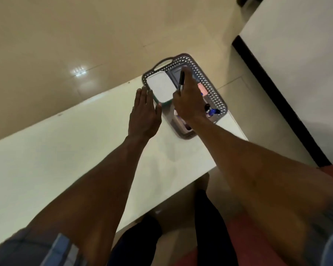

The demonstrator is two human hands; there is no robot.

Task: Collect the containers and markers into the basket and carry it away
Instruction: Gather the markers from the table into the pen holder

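Note:
A grey perforated basket [212,93] stands at the far right corner of the white table [65,150]. Inside it lies a white-lidded container [160,87] with a teal base, next to a grey container [174,74]. A pink item [203,89] and a blue-capped marker [212,112] also lie in the basket. My right hand [188,100] hovers over the basket, shut on a black marker [181,79]. My left hand [144,114] is flat with fingers together beside the basket's left wall, near the white-lidded container.
Glossy beige floor tiles [85,45] lie beyond the table's far edge. A white surface with a black edge [277,89] runs along the right. My legs in dark trousers [142,237] show below the table's near edge.

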